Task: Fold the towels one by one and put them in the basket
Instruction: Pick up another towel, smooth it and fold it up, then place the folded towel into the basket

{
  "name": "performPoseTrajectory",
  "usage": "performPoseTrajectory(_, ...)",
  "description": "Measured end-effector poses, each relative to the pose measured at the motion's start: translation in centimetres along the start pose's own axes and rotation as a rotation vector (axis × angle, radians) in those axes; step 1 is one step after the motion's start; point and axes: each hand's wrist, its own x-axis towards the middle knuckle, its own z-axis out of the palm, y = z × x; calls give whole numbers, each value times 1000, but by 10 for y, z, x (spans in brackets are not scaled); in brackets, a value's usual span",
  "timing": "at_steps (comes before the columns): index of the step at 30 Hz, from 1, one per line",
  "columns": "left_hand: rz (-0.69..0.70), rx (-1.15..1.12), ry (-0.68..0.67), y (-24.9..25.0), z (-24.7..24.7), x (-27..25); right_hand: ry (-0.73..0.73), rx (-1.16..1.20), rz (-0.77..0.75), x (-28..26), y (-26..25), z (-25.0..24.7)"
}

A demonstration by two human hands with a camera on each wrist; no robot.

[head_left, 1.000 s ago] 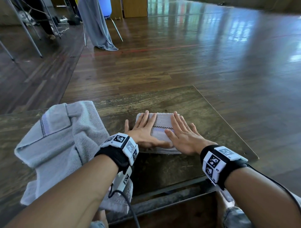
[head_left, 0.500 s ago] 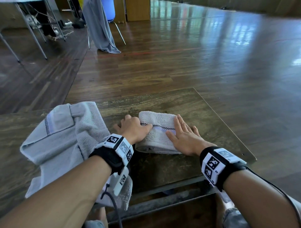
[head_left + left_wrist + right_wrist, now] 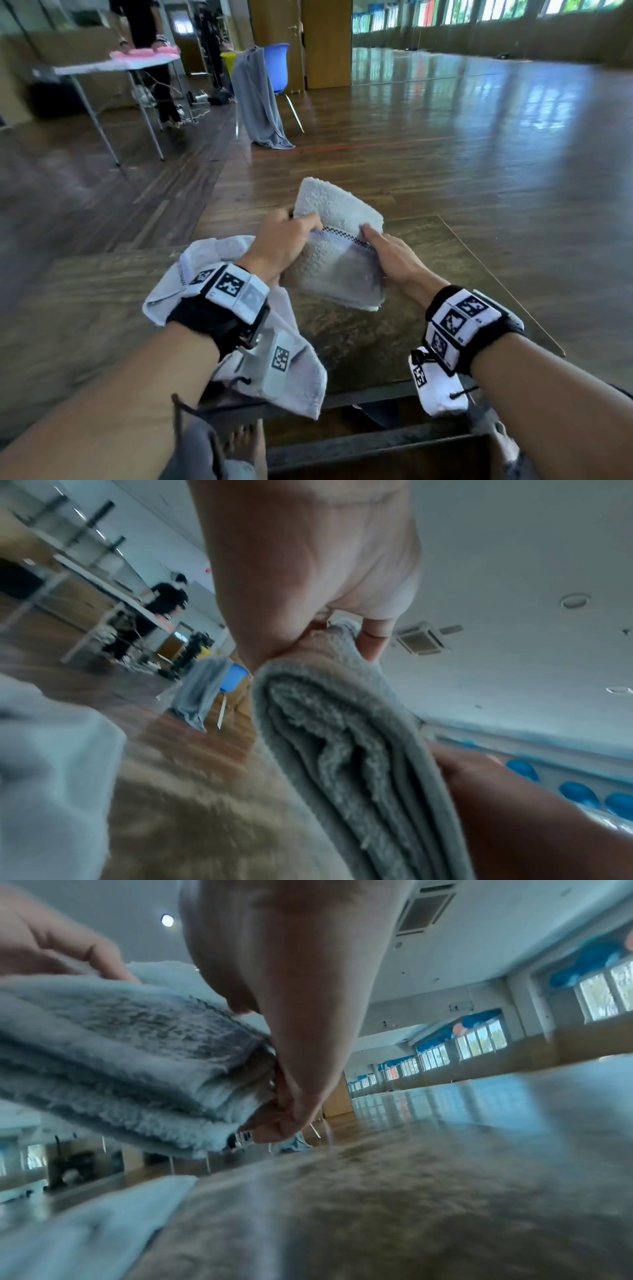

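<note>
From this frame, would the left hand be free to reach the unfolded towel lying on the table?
Probably not yet. The left hand grips the folded towel together with the right hand, lifted off the table. The unfolded towel lies just beneath the left wrist with nothing between, so once freed it looks reachable.

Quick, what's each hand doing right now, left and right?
Left hand: closed, gripping the folded towel's left edge.
Right hand: closed, pinching the same towel's right edge.

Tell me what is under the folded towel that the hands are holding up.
Under the folded towel is bare table, with air between them in the right wrist view. Fingers of the left hand and right hand beneath it are mostly hidden.
</note>
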Motion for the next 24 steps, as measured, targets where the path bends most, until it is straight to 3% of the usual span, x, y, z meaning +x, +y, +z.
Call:
performPoseTrajectory(7,-25,-151,238,20,-156,-84,-249,67,-175,-48,-98,111)
performPoseTrajectory(14,-90,-207,529,-17,-303,-202,-632,-86,-252,-118,-157,266)
performPoseTrajectory(19,-190,-217,639,-74,-380,-280,-786,-212,-214,-163,-136,378)
performPoseTrajectory(24,-433,-121,741,-171,-414,-328,-802,-384,-205,-198,-54,456)
